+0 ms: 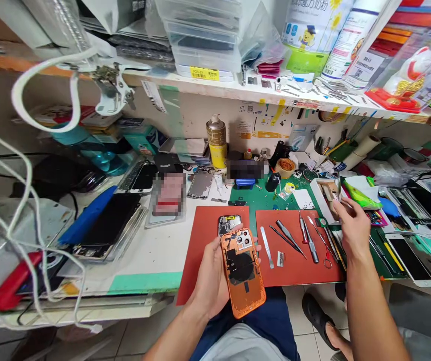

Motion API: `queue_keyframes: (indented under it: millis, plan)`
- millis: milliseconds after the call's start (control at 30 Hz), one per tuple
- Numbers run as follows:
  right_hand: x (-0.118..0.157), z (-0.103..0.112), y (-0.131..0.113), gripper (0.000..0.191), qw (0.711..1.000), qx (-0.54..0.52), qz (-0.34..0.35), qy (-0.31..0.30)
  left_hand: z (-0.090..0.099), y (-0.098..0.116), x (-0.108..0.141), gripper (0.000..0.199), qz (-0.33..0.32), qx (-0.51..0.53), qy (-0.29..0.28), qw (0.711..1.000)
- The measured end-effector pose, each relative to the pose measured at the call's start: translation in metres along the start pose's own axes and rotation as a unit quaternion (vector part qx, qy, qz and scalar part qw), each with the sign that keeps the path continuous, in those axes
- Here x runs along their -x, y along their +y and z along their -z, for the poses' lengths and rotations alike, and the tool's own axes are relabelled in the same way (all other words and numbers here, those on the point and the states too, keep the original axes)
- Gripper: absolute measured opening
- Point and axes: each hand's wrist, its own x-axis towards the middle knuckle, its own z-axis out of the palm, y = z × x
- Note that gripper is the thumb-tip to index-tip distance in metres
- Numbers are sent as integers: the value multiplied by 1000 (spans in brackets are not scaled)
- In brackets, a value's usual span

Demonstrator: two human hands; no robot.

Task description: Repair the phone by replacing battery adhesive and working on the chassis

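On the desk point(155, 250): two flat red mats point(200, 250), thin metal tools point(312, 249) and a white box point(318, 201). In the curled left hand point(210, 273), over the near edge: an orange phone back point(244, 276), half hiding another phone part point(229, 219). Long side near to far, camera end point(244, 239) far, leaning a bit left. Round corners, round black patch point(241, 265) inside. At the box: right hand point(354, 228), fingers bent; hard to tell how tight, or on what.

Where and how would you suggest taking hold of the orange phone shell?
Probably pinch the orange phone shell at its lower right edge, from the right: the left hand holds its left side, fingertips showing at the upper right, leaving that straight rim free.
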Motion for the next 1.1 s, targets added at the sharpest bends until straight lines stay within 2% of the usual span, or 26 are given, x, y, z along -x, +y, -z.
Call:
queue_keyframes:
  millis: [67, 100, 133, 200, 233, 300, 367, 433, 533, 633, 700, 800, 967, 1033, 1100]
  plan:
    - [44, 15, -13, 67, 996, -85, -32, -25, 0, 2, 1, 69, 1, 2, 2, 1000]
    - [67, 21, -21, 61, 972, -207, -97, -58, -1, 2, 2, 68, 4, 2, 5, 1000]
    - [90, 26, -28, 54, 932, -308, -159, -105, -1, 3, 3, 69, 7, 3, 10, 1000]
    - [132, 31, -43, 48, 846, -432, -264, -167, -3, 3, 6, 70, 13, 0, 25, 1000]
    - [149, 30, -49, 50, 807, -467, -304, -195, -3, 3, 7, 70, 15, -3, 34, 999]
    - [173, 26, -58, 57, 751, -507, -351, -236, -4, 3, 8, 71, 19, -10, 48, 999]
    - [186, 22, -63, 60, 722, -527, -368, -255, -4, 2, 8, 72, 20, -14, 57, 998]
    - [192, 19, -66, 57, 711, -539, -370, -259, -4, 0, 9, 73, 20, -13, 60, 998]
    - [198, 18, -66, 48, 715, -540, -361, -257, -4, -3, 9, 73, 17, -8, 56, 998]
    - [204, 18, -62, 45, 739, -522, -336, -261, -5, -7, 9, 72, 8, -10, 46, 999]
    - [211, 17, -57, 49, 768, -497, -317, -251, -6, -10, 8, 72, 3, -6, 29, 1000]
    - [224, 15, -51, 54, 831, -427, -280, -222, -8, -13, 5, 71, -6, 15, -1, 1000]
    - [243, 12, -50, 57, 930, -260, -147, -215, -5, -16, 2, 73, -24, 42, -27, 998]
    - [247, 11, -52, 56, 952, -211, -100, -198, -1, -18, 2, 84, -26, 46, -55, 997]
    - [249, 10, -53, 53, 961, -189, -79, -187, 4, -19, 2, 97, -25, 42, -79, 996]
